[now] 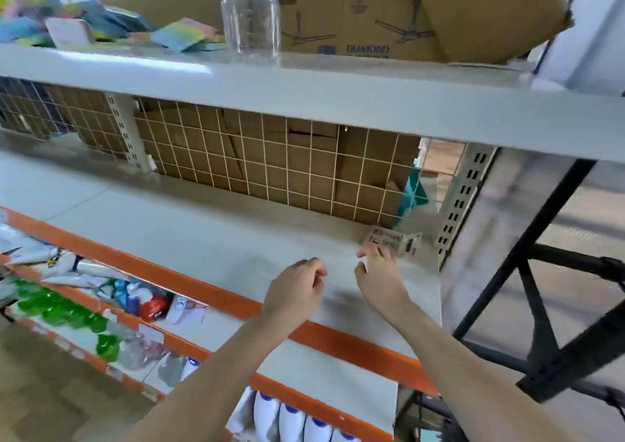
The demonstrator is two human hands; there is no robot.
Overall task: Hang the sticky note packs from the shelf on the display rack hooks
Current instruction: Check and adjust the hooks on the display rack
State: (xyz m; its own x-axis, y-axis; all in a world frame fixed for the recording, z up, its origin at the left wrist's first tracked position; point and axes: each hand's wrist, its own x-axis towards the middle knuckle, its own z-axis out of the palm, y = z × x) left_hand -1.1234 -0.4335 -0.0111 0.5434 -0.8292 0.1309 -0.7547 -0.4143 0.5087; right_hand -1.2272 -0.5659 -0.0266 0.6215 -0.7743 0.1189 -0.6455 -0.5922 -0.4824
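Left hand [297, 282] loosely curled, empty; right hand [378, 272] seemingly touches a card [392, 242]; box [358, 15] reads "DIAMOND".

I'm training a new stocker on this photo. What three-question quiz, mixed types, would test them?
1. True or false: the left hand holds a sticky note pack.
2. The sticky note packs lie on: A) the top shelf B) the floor C) a hook.
3. What stands right of the packs up there?

Key: 1 false, the hand holds nothing. 2 A. 3 A clear plastic bottle.
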